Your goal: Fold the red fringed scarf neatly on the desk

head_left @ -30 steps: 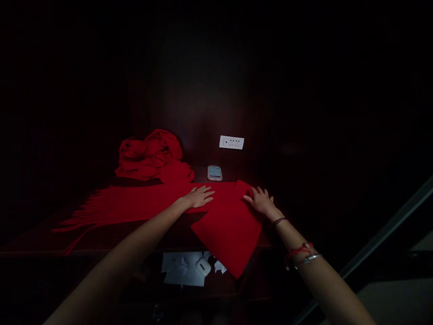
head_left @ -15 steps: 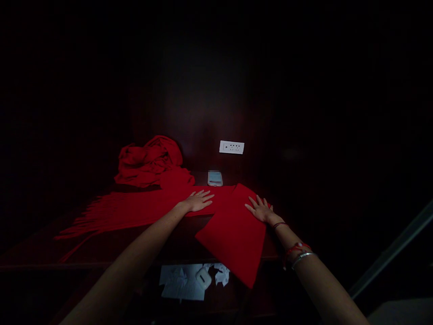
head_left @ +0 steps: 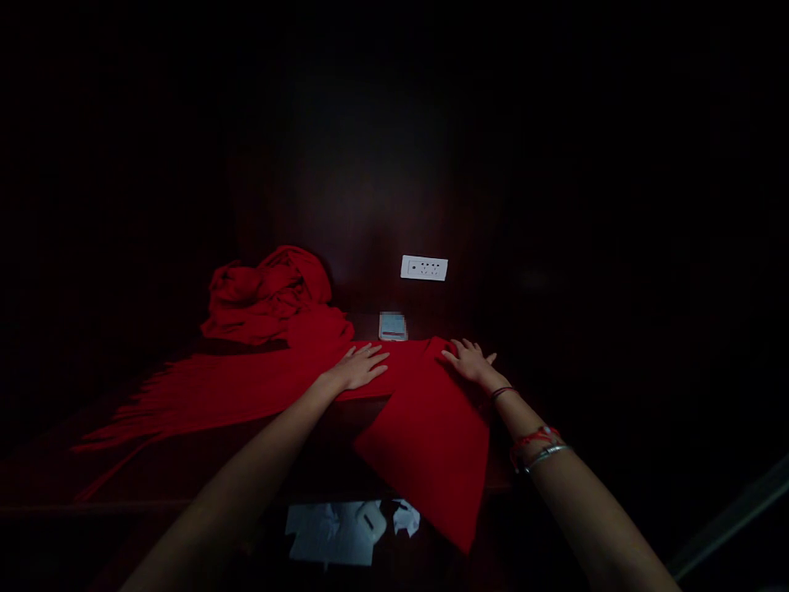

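A red fringed scarf (head_left: 240, 385) lies across a dark table, its fringe spread toward the left. At the right it is folded over, and a wide end hangs down past the table's front edge. My left hand (head_left: 357, 367) rests flat on the scarf's middle with the fingers spread. Higher on the folded part, near its right back corner, my right hand (head_left: 472, 360) lies with fingers apart. Neither hand grips the cloth. Bracelets circle my right wrist.
A bunched heap of red cloth (head_left: 271, 296) sits at the back left. Behind the scarf lies a phone (head_left: 393, 326), below a white wall socket (head_left: 424, 268). Under the table edge are papers (head_left: 333, 534), a small white case (head_left: 371, 521) and crumpled paper (head_left: 405, 519).
My right hand has slid a little away from me, toward the scarf's back edge. My left hand stays in place on the cloth. The view has tilted slightly.
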A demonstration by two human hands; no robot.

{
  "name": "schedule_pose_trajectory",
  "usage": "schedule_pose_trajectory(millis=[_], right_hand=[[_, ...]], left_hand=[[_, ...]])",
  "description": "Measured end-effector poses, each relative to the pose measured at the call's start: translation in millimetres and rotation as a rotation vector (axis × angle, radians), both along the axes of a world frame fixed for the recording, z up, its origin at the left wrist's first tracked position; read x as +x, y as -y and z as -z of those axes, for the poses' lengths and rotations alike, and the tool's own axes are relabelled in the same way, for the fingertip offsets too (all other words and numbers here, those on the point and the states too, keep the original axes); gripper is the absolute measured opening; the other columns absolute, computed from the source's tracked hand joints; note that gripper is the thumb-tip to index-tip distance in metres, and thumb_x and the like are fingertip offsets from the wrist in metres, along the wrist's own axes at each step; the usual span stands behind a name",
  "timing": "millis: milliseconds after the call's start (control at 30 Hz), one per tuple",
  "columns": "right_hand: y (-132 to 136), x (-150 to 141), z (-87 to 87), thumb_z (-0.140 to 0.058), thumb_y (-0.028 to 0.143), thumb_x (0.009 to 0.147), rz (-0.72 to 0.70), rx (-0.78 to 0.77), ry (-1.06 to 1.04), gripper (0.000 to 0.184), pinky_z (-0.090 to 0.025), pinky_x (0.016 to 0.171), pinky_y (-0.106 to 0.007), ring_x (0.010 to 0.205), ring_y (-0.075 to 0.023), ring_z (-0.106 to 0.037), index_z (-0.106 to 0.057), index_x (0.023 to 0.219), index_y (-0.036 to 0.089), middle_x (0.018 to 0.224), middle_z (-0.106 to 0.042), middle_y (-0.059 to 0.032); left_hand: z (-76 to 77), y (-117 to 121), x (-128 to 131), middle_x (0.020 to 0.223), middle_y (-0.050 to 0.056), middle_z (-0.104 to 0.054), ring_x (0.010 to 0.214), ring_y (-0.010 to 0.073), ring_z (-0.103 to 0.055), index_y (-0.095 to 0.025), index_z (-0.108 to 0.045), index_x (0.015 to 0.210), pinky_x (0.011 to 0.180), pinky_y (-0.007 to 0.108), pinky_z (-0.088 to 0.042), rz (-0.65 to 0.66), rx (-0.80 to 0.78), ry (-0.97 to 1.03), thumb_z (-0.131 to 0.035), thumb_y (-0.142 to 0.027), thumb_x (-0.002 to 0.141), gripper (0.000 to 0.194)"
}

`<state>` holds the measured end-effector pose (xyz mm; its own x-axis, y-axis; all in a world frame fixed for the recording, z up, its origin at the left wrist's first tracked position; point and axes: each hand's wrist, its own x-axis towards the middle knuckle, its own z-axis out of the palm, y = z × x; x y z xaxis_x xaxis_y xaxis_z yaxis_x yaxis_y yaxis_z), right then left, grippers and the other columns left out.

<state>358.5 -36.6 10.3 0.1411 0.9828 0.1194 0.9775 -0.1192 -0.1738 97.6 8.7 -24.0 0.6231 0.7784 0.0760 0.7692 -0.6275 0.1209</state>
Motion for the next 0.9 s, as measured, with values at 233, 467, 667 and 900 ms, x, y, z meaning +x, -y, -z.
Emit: schedule_pose_trajectory(millis=[233,467,667,900], right_hand=[[-51.3,-4.5,-1.6,-0.039,0.034,0.079,0.132,-0.008,-0.075,0.038,-0.034,0.081,-0.046,0.1,-0.0277,-0.048,-0.054,0.103,0.009,0.109,-0.051,-0.0193],[-48.6,13.4,-13.5,-0.021,0.029,0.086,0.011,0.266,-0.151,0.04,-0.038,0.077,-0.022,0.093,-0.0146,-0.051,-0.049,0.107,0.012,0.104,-0.055,-0.0092],[-44.2,7.4,4.2,-0.031,0.035,0.082,0.025,0.258,-0.044,0.044,-0.035,0.082,-0.039,0.102,-0.0246,-0.043,-0.038,0.119,0.012,0.116,-0.044,-0.015],[-26.6,-11.5,28.3,-0.021,0.056,0.079,-0.106,-0.061,0.115,0.059,-0.013,0.09,-0.058,0.122,-0.0302,-0.011,-0.017,0.13,0.027,0.137,-0.017,-0.0072]], left_hand=[[5.2,3.9,4.0,0.138,0.003,-0.01,0.124,0.0268,-0.005,-0.032,-0.016,0.13,0.094,0.052,-0.01,-0.029,-0.114,-0.039,-0.012,-0.059,0.08,0.057],[5.1,4.7,5.3,0.138,0.004,-0.009,0.124,0.0273,-0.005,-0.032,-0.016,0.13,0.095,0.052,-0.008,-0.041,-0.113,-0.033,-0.011,-0.06,0.079,0.058],[7.7,4.6,6.8,0.138,0.005,-0.012,0.124,0.0283,-0.006,-0.03,-0.02,0.129,0.095,0.053,-0.008,-0.057,-0.066,-0.015,-0.014,-0.057,0.08,0.057],[-3.1,15.4,9.4,0.138,0.002,-0.008,0.124,0.0297,-0.005,-0.032,-0.016,0.13,0.094,0.053,-0.009,-0.122,-0.163,-0.048,-0.016,-0.057,0.08,0.056]])
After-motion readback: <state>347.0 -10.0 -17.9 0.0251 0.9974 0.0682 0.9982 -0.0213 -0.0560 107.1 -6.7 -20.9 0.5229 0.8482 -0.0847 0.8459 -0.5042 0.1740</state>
